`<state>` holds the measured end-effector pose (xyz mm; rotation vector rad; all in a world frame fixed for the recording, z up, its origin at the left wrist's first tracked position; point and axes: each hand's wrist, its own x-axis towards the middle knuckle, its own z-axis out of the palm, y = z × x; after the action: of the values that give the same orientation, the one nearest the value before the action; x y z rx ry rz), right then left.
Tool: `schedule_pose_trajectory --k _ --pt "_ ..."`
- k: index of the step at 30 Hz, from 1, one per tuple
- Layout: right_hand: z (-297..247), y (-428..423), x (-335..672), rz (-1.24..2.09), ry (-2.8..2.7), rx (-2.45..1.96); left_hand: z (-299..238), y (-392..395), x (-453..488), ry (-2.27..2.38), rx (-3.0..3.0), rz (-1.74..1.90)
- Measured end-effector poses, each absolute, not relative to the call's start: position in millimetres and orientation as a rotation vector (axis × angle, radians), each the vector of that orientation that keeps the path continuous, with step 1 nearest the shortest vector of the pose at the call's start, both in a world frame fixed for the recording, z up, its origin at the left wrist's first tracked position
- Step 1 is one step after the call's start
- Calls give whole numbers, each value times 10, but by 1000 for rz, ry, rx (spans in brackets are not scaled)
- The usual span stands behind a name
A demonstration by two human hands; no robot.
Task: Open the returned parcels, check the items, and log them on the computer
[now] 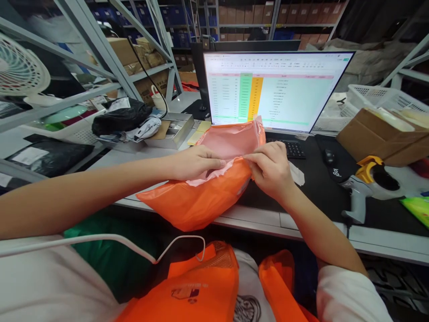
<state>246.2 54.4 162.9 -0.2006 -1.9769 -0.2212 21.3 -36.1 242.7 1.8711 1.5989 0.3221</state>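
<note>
An orange plastic mailer bag [197, 197] lies on the desk edge in front of me, its pale pink inner flap [231, 138] standing open toward the monitor. My left hand [196, 162] rests on the bag's mouth with fingers curled over the flap edge. My right hand [270, 167] pinches the flap edge at the right side of the opening. What is inside the bag is hidden.
A monitor [275, 89] with a spreadsheet stands behind the bag, a keyboard [291, 148] and mouse [329, 156] beneath it. A barcode scanner [365, 183] and cardboard box [378, 134] sit right. A black bag [120, 118], metal tray [172, 129], fan [18, 67] and shelving lie left.
</note>
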Motion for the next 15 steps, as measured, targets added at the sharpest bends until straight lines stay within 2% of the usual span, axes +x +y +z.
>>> schedule_pose_trajectory --k 5,10,15 --pt "1523 596 2655 -168 -1892 -97 2401 -354 118 1700 1991 350" --pt "1226 542 2881 9 -2163 -181 2563 -277 -141 2033 2294 287" --pt "1040 279 2928 160 -2357 -171 2662 -107 -375 2265 2313 210"
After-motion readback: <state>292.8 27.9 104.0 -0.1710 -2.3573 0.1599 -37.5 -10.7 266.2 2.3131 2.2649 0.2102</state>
